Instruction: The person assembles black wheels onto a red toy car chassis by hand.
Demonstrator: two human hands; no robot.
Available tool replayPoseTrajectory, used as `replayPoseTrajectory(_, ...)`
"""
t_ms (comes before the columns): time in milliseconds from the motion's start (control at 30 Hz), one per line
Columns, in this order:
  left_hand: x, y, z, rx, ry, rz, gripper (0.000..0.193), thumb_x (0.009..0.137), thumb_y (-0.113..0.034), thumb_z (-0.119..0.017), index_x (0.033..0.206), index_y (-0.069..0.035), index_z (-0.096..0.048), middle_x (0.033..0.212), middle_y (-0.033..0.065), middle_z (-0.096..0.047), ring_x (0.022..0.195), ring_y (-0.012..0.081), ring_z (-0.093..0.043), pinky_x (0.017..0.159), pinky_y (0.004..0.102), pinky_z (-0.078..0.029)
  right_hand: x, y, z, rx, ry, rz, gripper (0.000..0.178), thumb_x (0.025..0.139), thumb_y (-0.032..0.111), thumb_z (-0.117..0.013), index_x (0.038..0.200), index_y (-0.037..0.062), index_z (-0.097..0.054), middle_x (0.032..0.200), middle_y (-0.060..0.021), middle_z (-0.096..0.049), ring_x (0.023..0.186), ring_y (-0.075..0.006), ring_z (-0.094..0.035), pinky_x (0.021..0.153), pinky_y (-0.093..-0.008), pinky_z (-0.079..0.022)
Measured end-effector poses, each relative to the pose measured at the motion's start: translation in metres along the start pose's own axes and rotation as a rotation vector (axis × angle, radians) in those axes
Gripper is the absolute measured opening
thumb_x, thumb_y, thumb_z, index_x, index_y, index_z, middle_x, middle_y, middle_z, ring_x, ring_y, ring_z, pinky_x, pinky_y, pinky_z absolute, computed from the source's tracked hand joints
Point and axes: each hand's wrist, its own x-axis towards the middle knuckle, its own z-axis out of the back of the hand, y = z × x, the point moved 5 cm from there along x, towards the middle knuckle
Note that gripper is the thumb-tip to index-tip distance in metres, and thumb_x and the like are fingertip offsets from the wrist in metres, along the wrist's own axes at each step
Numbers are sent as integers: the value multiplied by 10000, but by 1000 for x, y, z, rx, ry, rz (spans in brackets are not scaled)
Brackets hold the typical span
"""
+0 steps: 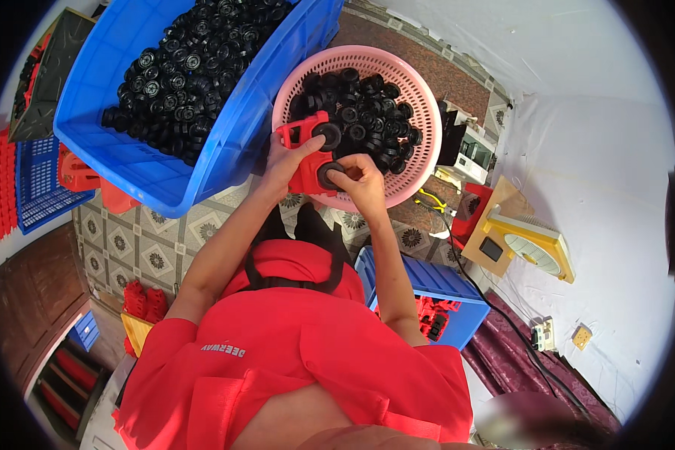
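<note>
At the basket (429, 124), the left hand (286, 160) clasped a toy (307, 172) while the right hand (364, 184) pinched its wheel (327, 173); fitting seemed underway, probably needing a firm press.

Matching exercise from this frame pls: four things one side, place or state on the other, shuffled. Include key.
Things
1. red toy vehicle
2. pink basket
3. large blue bin
4. yellow-handled pliers

Place or state
A. round, with a perforated rim
B. lying beyond the basket, on its right side
C. held in the left hand
D. left of the basket, heaped with black wheels

Pairs: 1-C, 2-A, 3-D, 4-B
</note>
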Motion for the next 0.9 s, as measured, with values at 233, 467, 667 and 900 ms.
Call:
replayPoseTrajectory(233,-39,4,-6,134,321,100,867,687,-112,-847,1376,-88,-321,1215,77,-553,1130,204,-564,928,355,-502,-13,1,-13,568,204,-164,684,855,166,-645,1450,39,-332,1163,-111,-554,1065,-195,-539,936,-322,-430)
replayPoseTrajectory(467,-56,-6,-16,140,390,-117,916,617,-93,-867,1366,-68,-339,1292,78,-493,1183,188,-515,1013,359,-434,-27,20,-7,678,323,-154,790,762,123,-701,1440,-28,-325,1336,-130,-479,1214,-213,-483,1036,-344,-379)
replayPoseTrajectory(667,-39,-24,2,-26,548,-36,853,841,-460,-697,1460,-72,-257,1383,118,-451,1273,239,-466,1039,386,-420,-44,82,26,-29,182,518,867,596,160,-828,1368,49,-449,1364,-136,-484,1258,-271,-463,1048,-388,-357)
replayPoseTrajectory(900,-45,10,14,-266,955,452,1040,613,-211,-805,1479,-51,-252,1428,154,-414,1319,291,-433,1121,427,-326,30,74,34,191,227,340,345,807,175,-689,1113,19,-655,1087,-130,-646,974,-214,-646,823,-328,-501)
